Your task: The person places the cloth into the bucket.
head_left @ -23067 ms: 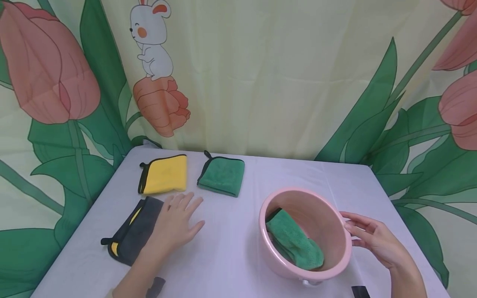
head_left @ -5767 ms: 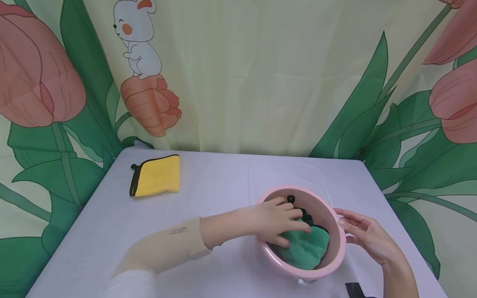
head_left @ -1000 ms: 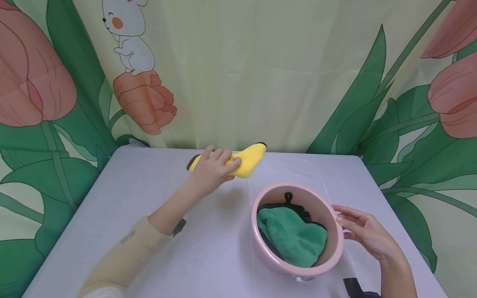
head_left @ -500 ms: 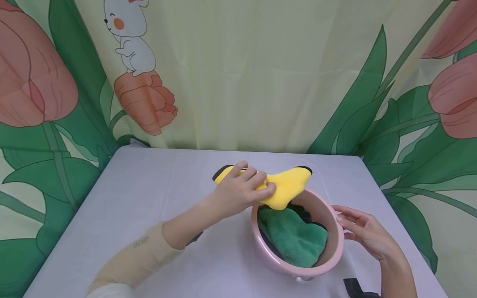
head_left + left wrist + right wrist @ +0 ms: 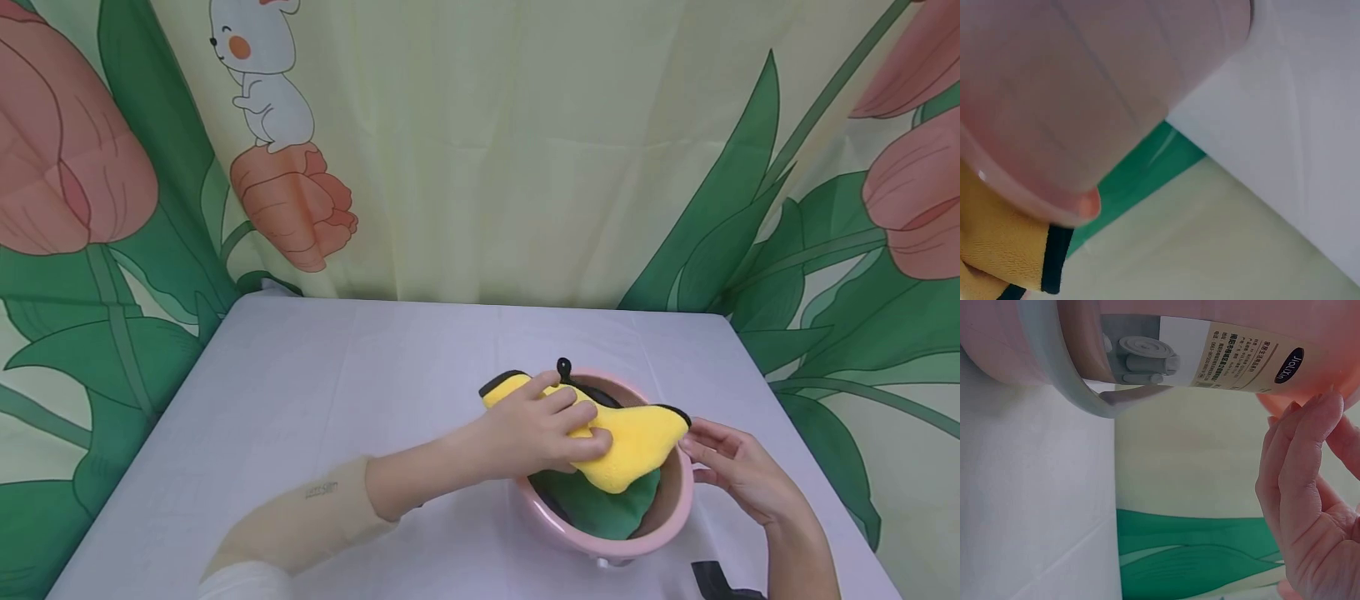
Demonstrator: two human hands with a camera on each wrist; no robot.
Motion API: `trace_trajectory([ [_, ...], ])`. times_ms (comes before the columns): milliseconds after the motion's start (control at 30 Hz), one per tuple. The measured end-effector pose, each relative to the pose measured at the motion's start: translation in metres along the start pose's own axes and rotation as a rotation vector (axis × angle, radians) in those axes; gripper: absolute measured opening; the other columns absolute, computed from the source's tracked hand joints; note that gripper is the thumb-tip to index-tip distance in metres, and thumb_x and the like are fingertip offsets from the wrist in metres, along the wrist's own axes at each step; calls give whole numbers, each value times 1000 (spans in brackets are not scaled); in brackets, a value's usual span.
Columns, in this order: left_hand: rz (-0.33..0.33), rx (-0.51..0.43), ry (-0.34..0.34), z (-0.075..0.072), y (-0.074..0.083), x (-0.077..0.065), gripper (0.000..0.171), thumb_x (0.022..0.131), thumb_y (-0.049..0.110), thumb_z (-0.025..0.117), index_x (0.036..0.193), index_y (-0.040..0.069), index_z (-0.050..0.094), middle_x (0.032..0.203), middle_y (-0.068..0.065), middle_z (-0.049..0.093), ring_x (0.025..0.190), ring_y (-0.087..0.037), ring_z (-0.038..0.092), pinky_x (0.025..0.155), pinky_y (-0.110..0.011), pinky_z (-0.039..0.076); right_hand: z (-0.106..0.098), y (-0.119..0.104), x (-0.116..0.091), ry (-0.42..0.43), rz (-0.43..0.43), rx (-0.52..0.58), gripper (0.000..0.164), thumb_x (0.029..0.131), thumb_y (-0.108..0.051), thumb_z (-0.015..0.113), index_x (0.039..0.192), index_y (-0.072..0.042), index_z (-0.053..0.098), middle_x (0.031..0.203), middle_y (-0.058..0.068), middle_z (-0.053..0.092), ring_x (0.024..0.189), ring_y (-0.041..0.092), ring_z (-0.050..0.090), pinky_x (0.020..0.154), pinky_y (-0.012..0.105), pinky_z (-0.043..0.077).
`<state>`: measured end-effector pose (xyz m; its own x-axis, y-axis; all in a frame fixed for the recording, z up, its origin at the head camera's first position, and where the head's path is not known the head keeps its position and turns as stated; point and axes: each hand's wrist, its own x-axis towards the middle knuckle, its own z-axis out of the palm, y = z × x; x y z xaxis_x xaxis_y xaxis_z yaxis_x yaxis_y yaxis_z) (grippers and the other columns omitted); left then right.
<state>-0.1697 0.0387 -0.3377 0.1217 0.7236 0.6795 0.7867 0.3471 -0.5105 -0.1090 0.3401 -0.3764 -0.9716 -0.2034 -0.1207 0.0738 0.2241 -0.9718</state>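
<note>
In the head view, my left hand [image 5: 536, 425] grips a yellow cloth [image 5: 633, 437] with black edging over the mouth of a pink bucket [image 5: 525, 512]. The cloth's two ends stick out on either side of my fingers, the right one reaching the far rim. Below it, inside the bucket, lies a green cloth [image 5: 607, 508]; a black loop [image 5: 564, 367] shows behind my fingers. My right hand [image 5: 742, 475] holds the bucket's right rim, its fingertips against the outer wall in the right wrist view. From the left wrist, the yellow cloth [image 5: 1004, 244] shows past the rim.
The bucket stands on a table with a white cloth [image 5: 360, 375]. Its pale carrying handle [image 5: 1066, 381] hangs down near a paper label [image 5: 1241, 356]. A black strap [image 5: 716, 579] lies at the front right, and a printed curtain [image 5: 487, 167] hangs behind.
Earlier, dark and green cloths left the table and a green one went into the bucket. My left hand has since carried the yellow cloth rightward over the bucket; my right hand stays at the rim.
</note>
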Motion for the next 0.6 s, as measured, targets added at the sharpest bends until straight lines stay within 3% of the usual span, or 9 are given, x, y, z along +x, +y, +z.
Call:
trace_trajectory([
  [100,21,-68,-96,4,10,0,11,83,30,51,94,27,52,88,6,51,74,-11,47,77,-29,39,0,0,0,-18,-15,4,41,92,-2,47,110,-37,58,102,-12,63,88,7,62,67,29,53],
  [367,27,-231,-462,8,25,5,26,87,44,52,108,30,48,105,6,49,88,-11,45,84,-28,33,2,-1,0,-15,16,2,39,93,-5,47,109,-38,58,94,-5,64,84,9,62,67,29,53],
  [600,11,-318,-678,15,30,11,28,91,46,46,114,30,45,104,7,46,91,-10,42,85,-28,32,2,-2,0,7,44,-21,38,93,-6,48,108,-39,58,92,-4,63,84,9,62,68,29,53],
])
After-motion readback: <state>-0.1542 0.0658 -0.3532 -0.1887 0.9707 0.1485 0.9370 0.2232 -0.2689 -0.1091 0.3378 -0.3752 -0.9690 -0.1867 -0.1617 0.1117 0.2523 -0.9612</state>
